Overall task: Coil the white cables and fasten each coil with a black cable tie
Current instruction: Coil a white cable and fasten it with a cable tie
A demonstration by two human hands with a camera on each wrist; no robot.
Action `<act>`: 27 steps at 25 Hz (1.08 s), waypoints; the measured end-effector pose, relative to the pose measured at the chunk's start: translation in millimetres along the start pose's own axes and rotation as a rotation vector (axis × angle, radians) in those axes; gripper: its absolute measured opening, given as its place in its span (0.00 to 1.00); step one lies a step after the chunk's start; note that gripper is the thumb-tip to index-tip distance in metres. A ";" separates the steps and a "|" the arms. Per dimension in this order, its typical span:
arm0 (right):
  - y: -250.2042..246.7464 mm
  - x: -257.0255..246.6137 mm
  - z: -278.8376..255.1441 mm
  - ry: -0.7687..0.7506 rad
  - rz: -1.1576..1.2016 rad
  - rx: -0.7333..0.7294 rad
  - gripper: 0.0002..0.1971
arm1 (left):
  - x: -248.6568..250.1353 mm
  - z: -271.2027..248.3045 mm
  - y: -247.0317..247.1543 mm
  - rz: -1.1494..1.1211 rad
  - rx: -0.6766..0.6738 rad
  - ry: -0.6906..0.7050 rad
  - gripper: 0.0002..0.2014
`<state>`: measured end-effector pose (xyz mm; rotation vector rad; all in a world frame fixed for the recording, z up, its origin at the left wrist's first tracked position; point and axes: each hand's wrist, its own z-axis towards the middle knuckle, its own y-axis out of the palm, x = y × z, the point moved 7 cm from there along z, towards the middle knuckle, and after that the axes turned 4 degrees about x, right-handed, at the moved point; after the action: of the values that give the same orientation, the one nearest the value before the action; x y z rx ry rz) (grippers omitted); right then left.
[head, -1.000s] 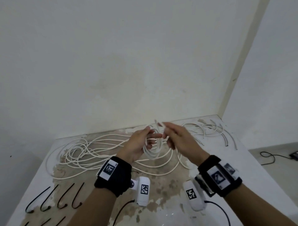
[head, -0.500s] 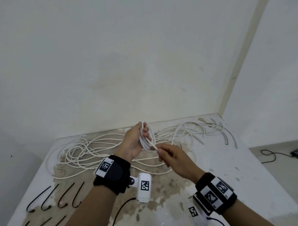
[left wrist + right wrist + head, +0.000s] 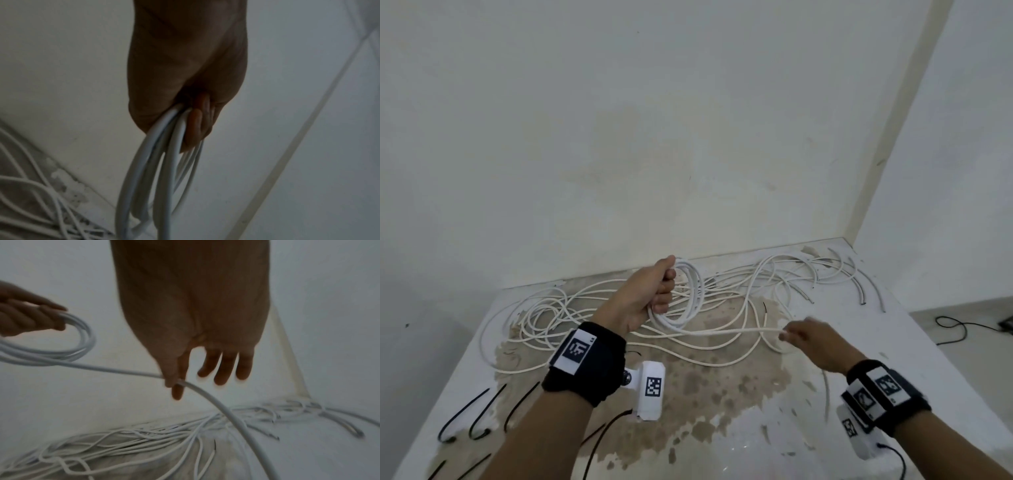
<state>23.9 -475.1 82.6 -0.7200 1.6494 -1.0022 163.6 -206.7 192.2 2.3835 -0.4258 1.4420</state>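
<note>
Above the stained table, right hand now farther from coil, pinching white cable.

A table fills the lower frame, its far edge against a wall. Loose cables sprawl from nine o'clock to one o'clock (a tangle). Cable ties lie at seven o'clock, near the front edge.

Smooth plastic-looking white cable, matt stained tabletop, cloth wristbands.
</note>
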 end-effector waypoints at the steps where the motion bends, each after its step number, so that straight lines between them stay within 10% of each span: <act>1: -15.3 -2.6 3.4 -0.006 -0.178 0.176 0.09 | -4.8 1.3 3.7 0.022 0.002 0.005 0.18; 3: -41.3 -16.5 5.9 0.017 -0.213 0.385 0.10 | -10.8 3.5 11.5 0.052 0.002 0.025 0.18; 12: -55.3 -47.6 9.6 0.123 0.845 0.460 0.06 | -18.4 2.0 29.5 -0.031 -0.045 -0.023 0.19; 14: -60.6 -55.5 8.6 0.115 0.976 0.483 0.20 | -25.3 1.0 31.2 -0.019 -0.078 -0.064 0.19; 21: -58.0 -77.0 22.2 0.141 1.552 0.221 0.12 | -34.3 -4.1 42.9 -0.026 -0.162 -0.130 0.19; 27: -81.1 -89.2 14.3 -0.077 0.963 0.321 0.12 | -35.9 -1.3 44.8 0.001 -0.168 -0.131 0.18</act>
<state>62.0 -442.2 193.1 0.2631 1.4508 -0.4906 128.1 -243.5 166.1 2.3488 -0.5583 1.2035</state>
